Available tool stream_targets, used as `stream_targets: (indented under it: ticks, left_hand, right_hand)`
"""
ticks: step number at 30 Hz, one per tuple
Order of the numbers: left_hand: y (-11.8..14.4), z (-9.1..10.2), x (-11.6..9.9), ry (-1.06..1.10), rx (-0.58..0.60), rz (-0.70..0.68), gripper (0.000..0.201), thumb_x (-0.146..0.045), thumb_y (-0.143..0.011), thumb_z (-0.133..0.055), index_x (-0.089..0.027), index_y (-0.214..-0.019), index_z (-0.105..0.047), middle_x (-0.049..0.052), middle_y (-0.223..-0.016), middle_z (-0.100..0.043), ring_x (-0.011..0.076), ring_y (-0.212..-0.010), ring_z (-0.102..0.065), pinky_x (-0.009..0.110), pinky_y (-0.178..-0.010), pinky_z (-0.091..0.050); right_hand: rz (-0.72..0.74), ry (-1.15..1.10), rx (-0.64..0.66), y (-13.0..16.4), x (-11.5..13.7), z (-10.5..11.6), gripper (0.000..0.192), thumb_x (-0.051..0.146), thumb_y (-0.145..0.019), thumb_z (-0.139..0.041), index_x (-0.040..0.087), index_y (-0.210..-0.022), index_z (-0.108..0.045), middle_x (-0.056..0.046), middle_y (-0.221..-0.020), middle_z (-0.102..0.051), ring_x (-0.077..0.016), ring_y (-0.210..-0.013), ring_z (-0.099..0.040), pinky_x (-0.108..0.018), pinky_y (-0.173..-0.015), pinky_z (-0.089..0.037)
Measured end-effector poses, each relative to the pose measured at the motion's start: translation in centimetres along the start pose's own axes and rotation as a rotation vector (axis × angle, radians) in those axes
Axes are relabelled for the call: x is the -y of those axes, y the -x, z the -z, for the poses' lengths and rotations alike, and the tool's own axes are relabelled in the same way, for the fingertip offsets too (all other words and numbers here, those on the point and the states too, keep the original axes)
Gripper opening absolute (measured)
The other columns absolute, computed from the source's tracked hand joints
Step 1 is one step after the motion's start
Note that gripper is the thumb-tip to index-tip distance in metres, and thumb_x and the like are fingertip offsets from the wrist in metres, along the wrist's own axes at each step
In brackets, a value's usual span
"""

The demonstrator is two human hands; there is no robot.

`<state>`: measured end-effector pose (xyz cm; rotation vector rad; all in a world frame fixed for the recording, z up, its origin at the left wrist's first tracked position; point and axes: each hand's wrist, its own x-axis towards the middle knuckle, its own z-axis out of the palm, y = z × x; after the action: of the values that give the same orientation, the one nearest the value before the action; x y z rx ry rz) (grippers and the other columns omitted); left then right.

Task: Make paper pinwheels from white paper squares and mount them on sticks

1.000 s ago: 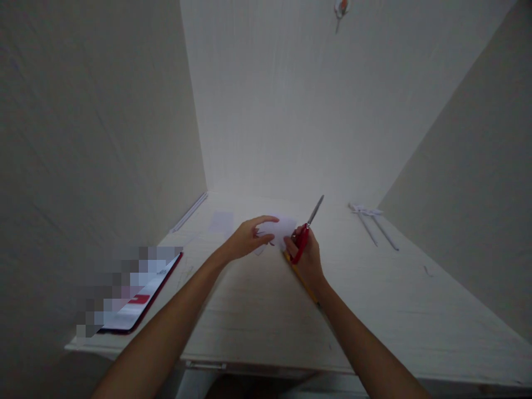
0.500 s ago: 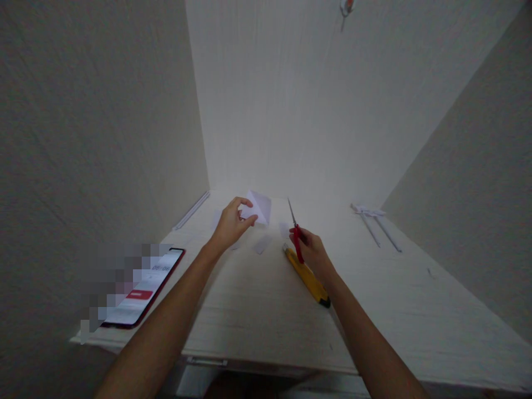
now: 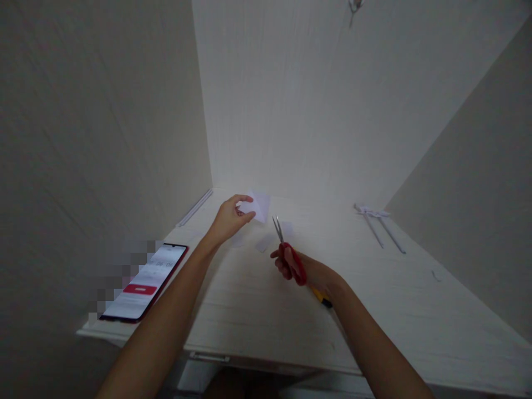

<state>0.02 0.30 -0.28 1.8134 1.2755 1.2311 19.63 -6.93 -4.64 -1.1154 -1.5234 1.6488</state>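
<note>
Between the thumb and fingers of my left hand (image 3: 231,218) is a folded piece of white paper (image 3: 260,205), held a little above the table. My right hand (image 3: 288,262) grips a pair of scissors with red handles (image 3: 298,269), their metal blades (image 3: 278,227) slightly apart and pointing up toward the back. The blades are just to the right of the paper and do not touch it. Under my right wrist lies a yellow utility knife (image 3: 319,295), mostly hidden. Small white paper scraps (image 3: 264,243) lie on the table below the held piece.
A phone (image 3: 147,282) with a lit screen lies at the left edge of the white table (image 3: 233,310). Thin white rods (image 3: 195,207) rest along the left wall. Two paper sticks with folded tops (image 3: 380,224) lie at the right. Walls enclose the back and both sides.
My right hand has turned and moved left with the scissors, whose blades have parted and now cover less distance from the paper. My left hand keeps its hold on the paper.
</note>
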Motion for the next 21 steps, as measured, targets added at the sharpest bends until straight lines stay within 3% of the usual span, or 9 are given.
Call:
stream_targets:
  ticks: [4,21]
  left_hand:
    - [0.1,-0.2,-0.3,0.022,0.043,0.066,0.041,-0.023,-0.064,-0.061,-0.01,-0.102,-0.054,-0.001,-0.056,-0.057,0.0105,-0.051,-0.052,0.021,-0.05,-0.038]
    - [0.4,-1.1,-0.2,-0.012,0.144,0.08,0.037,-0.018,-0.065,-0.061,-0.009,-0.101,-0.056,-0.001,-0.052,-0.056,0.0096,-0.047,-0.049,0.02,-0.047,-0.034]
  right_hand:
    - [-0.072,-0.095,0.116,-0.4,-0.7,-0.3,0.066,0.075,-0.064,-0.043,0.015,-0.09,-0.051,0.002,-0.066,-0.045,-0.0072,-0.053,-0.039,-0.024,-0.05,-0.029]
    - [-0.123,-0.211,0.133,-0.4,-0.3,-0.4,0.069,0.074,-0.058,-0.049,0.013,-0.09,-0.052,0.001,-0.068,-0.048,-0.0068,-0.053,-0.039,-0.024,-0.052,-0.028]
